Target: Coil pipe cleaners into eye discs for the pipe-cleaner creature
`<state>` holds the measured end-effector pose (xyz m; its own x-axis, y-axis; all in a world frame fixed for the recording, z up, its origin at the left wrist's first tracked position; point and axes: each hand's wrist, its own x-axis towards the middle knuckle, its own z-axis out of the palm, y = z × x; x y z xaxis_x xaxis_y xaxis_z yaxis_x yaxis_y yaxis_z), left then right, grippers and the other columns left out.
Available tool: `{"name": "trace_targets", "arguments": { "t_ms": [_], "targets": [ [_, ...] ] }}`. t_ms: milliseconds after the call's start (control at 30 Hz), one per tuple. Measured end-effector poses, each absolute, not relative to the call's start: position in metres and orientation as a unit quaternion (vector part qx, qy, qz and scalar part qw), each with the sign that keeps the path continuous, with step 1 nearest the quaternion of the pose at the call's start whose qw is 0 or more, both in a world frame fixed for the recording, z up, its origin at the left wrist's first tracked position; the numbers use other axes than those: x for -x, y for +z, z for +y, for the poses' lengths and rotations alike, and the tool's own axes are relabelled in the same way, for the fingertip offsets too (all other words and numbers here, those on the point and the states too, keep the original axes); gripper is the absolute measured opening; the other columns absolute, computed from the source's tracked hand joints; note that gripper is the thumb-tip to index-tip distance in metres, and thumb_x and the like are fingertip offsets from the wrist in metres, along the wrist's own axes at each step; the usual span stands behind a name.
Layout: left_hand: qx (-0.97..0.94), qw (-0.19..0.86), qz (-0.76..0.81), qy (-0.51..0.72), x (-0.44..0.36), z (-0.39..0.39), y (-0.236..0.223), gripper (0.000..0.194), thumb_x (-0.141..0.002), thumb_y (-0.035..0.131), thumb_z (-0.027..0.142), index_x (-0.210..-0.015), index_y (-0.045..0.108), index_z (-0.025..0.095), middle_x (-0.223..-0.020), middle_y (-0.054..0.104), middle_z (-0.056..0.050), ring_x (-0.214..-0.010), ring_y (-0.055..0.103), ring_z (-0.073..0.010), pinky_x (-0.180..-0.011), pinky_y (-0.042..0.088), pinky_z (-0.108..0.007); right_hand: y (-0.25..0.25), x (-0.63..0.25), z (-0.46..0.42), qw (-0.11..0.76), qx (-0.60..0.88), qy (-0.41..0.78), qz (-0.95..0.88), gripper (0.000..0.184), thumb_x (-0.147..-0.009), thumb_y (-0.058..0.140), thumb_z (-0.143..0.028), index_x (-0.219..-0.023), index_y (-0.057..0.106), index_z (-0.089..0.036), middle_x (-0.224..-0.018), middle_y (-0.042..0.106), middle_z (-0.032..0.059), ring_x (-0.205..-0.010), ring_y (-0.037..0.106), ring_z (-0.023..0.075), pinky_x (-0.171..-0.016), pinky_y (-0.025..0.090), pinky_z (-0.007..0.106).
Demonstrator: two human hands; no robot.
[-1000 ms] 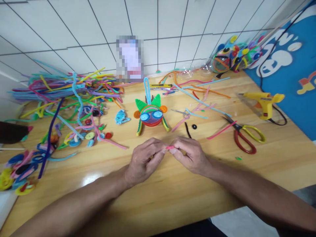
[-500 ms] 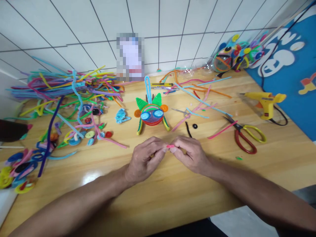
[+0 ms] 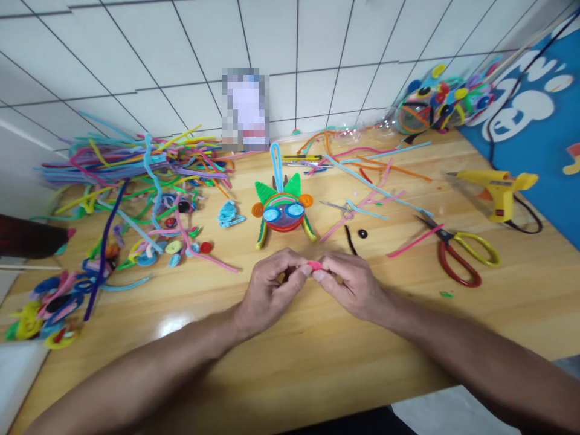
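Between the fingertips of my left hand (image 3: 276, 289) and my right hand (image 3: 351, 283) is a small pinkish-red coiled piece of pipe cleaner (image 3: 314, 266). Both hands pinch it, one from each side, just above the table. Fingers cover part of it. Just beyond them stands a pipe-cleaner figure (image 3: 284, 225) with green pointed ears, orange coiled discs, blue oval eyes and a tall light-blue loop (image 3: 277, 166) on top. A short black pipe cleaner (image 3: 350, 240) and a small black disc (image 3: 362, 234) lie past my right hand.
Red-and-yellow-handled scissors (image 3: 460, 251) and a yellow glue gun (image 3: 496, 188) lie to the right. A heap of pipe cleaners (image 3: 131, 163) and coiled pieces (image 3: 63, 296) spread along the left. A yellow cutter (image 3: 302, 157) lies behind the figure. A blurred upright panel (image 3: 247, 109) leans on the tiled wall.
The view has shifted slightly, so the table items appear a little further right. The red piece is turned and shows a rounder face; both hands still pinch it.
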<state>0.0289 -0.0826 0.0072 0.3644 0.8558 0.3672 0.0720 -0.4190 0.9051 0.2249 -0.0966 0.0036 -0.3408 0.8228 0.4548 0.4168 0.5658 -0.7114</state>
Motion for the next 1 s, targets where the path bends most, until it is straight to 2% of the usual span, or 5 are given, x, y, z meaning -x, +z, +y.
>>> {"name": "trace_targets", "arguments": {
  "t_ms": [267,1000],
  "targets": [
    [-0.619,0.549,0.361,0.430,-0.0305,-0.0843,0.0082,0.017,-0.097,0.066,0.028,-0.088,0.072,0.015,-0.077,0.068,-0.003,-0.069,0.060,-0.0113,-0.064,0.049,-0.022,0.0031,-0.2256,-0.0968,0.408,0.403,0.257,-0.778,0.030,-0.099,0.054,-0.017,-0.071,0.044,-0.022,-0.064,0.043,-0.0054,-0.059,0.042,0.0101,-0.058,0.033,0.026],
    [-0.609,0.572,0.352,0.423,-0.0320,-0.0851,0.0066,0.019,-0.096,0.067,0.032,-0.088,0.073,0.015,-0.075,0.067,-0.003,-0.068,0.059,-0.0118,-0.062,0.049,-0.023,0.0043,-0.2249,-0.0970,0.401,0.411,0.242,-0.782,0.034,-0.095,0.052,-0.012,-0.067,0.038,-0.023,-0.061,0.040,-0.0057,-0.055,0.037,0.0104,-0.056,0.030,0.028]
  ]
}}
